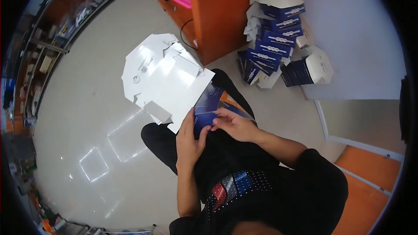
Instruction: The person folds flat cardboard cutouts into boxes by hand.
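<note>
A carton (pixel 163 82) of glossy white card, with notched flaps and a navy-and-orange printed panel, is held above the lap (pixel 222 148), the panel grasped by fingers and thumbs of the left hand (pixel 189 137) and right hand (pixel 235 125). Navy boxes (pixel 272 50), marked with pale circles and illegible lettering, are stacked on the floor (pixel 87 126) by the lower corner of the orange cabinet (pixel 220 17).

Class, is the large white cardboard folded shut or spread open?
Spread open: the cardboard shows a broad white face, its flaps sticking out.
</note>
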A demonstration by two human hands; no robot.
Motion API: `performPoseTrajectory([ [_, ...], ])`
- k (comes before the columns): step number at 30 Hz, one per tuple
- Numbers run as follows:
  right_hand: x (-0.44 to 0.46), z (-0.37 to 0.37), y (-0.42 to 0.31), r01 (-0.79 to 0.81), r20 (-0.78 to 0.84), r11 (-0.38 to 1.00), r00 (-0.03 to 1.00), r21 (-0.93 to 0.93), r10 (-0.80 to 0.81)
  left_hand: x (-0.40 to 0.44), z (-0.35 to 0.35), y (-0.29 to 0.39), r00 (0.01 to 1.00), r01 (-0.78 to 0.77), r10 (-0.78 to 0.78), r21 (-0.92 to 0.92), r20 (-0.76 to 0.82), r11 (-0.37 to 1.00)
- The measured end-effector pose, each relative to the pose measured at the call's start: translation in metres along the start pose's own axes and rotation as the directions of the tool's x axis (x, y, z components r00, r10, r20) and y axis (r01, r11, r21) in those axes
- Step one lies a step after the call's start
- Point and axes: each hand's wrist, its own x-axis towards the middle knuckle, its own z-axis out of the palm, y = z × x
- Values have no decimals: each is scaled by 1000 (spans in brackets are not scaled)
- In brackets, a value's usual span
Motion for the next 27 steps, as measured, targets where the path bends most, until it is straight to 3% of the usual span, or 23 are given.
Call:
performPoseTrajectory([
  [2, -2, 3, 5, -42, -49, 995, 998, -94, 38, 1, 4, -2, 998, 53, -53, -31, 24, 998],
  [5, -7, 8, -9, -9, -136, 923, 990, -385, -47, -2, 12, -11, 999, 46, -46, 69, -7, 997],
  [8, -11, 20, -32, 283, -203, 811, 878, -513, -434, -2, 12, -10, 998, -34, 39, 85, -58, 996],
  [11, -8, 21, -42, 528, -119, 653, 721, -543, -683, 1, 7, -3, 998, 17, -13, 60, -64, 998],
  [14, -4, 22, -42, 565, -142, 655, 693, -502, -707, 1, 4, -1, 997, 6, -1, 60, -78, 998],
  [17, -1, 10, -49, 593, -17, 641, 727, -487, -686, -1, 0, 1, 992, 60, -54, 44, -117, 997],
  [21, -5, 17, -50, 318, -153, 879, 908, -355, -390, -1, -8, 4, 990, 16, -2, 104, -140, 994],
  [22, 2, 21, -44, 401, -197, 893, 877, -204, -439, 0, -8, 6, 989, 19, -4, 105, -148, 994],
  [25, 0, 22, -53, 417, -201, 862, 854, -289, -480, 0, -12, 11, 988, 15, 2, 112, -158, 994],
  [27, 1, 8, -61, 414, -124, 780, 844, -469, -522, 2, -17, 14, 991, 10, 6, 120, -132, 993],
])
